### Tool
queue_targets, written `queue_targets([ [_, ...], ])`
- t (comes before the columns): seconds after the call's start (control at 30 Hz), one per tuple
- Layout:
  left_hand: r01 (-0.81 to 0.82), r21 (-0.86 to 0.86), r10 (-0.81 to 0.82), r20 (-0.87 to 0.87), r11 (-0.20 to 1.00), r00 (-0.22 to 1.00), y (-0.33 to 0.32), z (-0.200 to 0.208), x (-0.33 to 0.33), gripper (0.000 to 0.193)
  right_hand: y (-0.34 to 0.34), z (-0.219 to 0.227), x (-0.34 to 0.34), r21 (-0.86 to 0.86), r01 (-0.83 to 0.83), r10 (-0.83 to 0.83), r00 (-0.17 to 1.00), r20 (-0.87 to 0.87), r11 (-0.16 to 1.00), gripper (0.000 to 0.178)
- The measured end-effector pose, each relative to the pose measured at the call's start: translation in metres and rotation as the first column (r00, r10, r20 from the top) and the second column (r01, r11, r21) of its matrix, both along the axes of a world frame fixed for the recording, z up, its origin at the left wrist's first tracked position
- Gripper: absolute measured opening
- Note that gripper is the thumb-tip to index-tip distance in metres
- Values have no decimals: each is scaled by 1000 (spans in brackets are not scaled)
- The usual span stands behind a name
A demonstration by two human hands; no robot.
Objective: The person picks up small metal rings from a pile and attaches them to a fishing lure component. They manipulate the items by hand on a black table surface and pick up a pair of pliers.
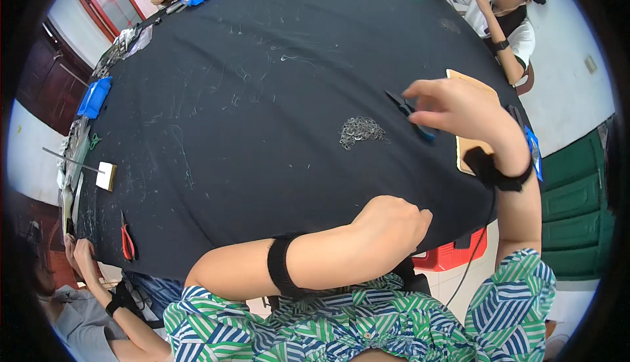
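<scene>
My right hand [453, 105] is over the right side of the black-covered table, thumb and fingers apart. Just beside its fingertips lies a pair of pliers [412, 116] with dark jaws and blue-and-black handles. I cannot tell whether the fingers touch them. To the left of the pliers is a pile of small metal rings or links [361, 131]. At the near table edge my left hand [394, 223] is curled closed, back upward; whatever its fingers hold is hidden.
A tan board [466, 155] lies under my right wrist. Red-handled pliers [127, 238], a small white block with a rod [105, 176] and a blue tray [95, 97] are on the left. Fine threads cross the black cloth [275, 165]. Other people sit around the table.
</scene>
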State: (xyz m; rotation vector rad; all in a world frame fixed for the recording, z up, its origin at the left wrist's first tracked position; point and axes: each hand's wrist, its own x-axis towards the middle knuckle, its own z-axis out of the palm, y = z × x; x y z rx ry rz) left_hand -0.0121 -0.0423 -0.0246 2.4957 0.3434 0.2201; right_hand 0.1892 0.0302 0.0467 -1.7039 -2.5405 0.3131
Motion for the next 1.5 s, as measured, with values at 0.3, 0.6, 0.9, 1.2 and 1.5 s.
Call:
queue_targets([
  [0.3, -22, 57, 23, -17, 998, 1000, 1, 0, 3, 29, 114, -68, 113, 224, 458, -503, 834, 226, 860, 17],
  [0.6, -51, 19, 51, 13, 998, 999, 0, -2, 1, 28, 133, -96, 126, 266, 459, -482, 876, 27, 848, 15],
  [0.9, -34, 6, 34, -54, 999, 998, -2, 4, 0, 27, 130, -95, 130, 232, 447, -471, 880, 56, 864, 14],
  [1.2, -53, 4, 53, -89, 999, 995, -6, 3, 2, 28, 127, -92, 121, 272, 389, -436, 890, 136, 880, 14],
  [1.5, -60, 25, 62, -74, 998, 995, -6, 2, 2, 26, 129, -102, 134, 301, 388, -446, 881, 156, 871, 12],
])
